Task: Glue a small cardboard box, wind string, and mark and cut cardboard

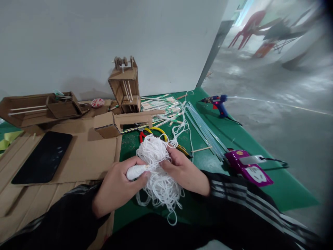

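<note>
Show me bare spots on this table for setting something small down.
Bare green tabletop lies between the blue glue gun, translucent sticks and purple box. Bare cardboard lies between the black slab and left hand. Crowded: the middle, with white string and wooden sticks.

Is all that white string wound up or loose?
Mostly loose: the white string lies in tangled loops at the right hand. Only the bundle in the left hand looks tightly wound.
</note>
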Tool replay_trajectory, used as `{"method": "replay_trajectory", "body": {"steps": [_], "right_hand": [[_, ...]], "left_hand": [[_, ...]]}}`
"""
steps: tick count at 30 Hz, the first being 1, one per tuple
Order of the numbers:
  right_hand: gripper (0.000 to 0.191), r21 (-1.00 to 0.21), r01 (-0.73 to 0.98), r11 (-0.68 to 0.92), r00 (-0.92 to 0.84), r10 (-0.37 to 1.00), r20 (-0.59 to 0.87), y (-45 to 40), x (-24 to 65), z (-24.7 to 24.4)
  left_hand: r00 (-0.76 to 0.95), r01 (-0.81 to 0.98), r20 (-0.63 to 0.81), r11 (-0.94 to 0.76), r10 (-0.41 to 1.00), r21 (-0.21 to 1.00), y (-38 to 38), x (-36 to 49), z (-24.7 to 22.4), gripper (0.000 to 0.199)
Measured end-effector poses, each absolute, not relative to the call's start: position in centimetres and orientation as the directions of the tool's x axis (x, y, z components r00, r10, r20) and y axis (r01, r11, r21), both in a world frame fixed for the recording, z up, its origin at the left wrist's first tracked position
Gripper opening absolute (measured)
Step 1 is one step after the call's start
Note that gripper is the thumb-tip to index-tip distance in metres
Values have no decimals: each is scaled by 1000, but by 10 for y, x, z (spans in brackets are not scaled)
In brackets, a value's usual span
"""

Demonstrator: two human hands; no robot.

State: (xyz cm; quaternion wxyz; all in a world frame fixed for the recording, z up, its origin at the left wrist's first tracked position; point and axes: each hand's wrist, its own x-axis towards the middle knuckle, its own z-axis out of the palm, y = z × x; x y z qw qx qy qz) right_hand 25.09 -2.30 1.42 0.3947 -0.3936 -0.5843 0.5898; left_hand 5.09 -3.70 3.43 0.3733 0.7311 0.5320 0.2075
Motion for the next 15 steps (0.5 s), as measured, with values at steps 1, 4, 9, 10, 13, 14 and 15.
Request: {"method": "replay_trajectory", "body": {"steps": [1,4,9,10,13,14,15], "right_hand": [[31,-1000,8,-1,-365,931,-4,-22,252,14],[29,-993,116,27,-338,941,-14,-24,257,14],[40,-790,508,344,-33,924,382,-43,265,34],[36,-723,537,434,-66,876,477,-47,265,39],[23,-611,489,622,-395,783,480,-53,258,45],[22,-611,474,634,-476,768,428,-53,255,44],[21,-619,474,626,-518,767,379,-51,252,41]], "left_hand": [[343,619,-97,-148,934,772,-37,51,35,16],[336,612,-118,-121,934,782,-38,50,34,15],[342,583,-107,-121,934,803,-39,49,29,13],[346,576,-104,-124,932,808,-40,49,28,12],[365,553,-92,-137,926,822,-39,50,28,9],[372,544,-89,-139,924,827,-39,50,28,9],[376,537,-89,-139,922,832,-39,50,28,8]]}}
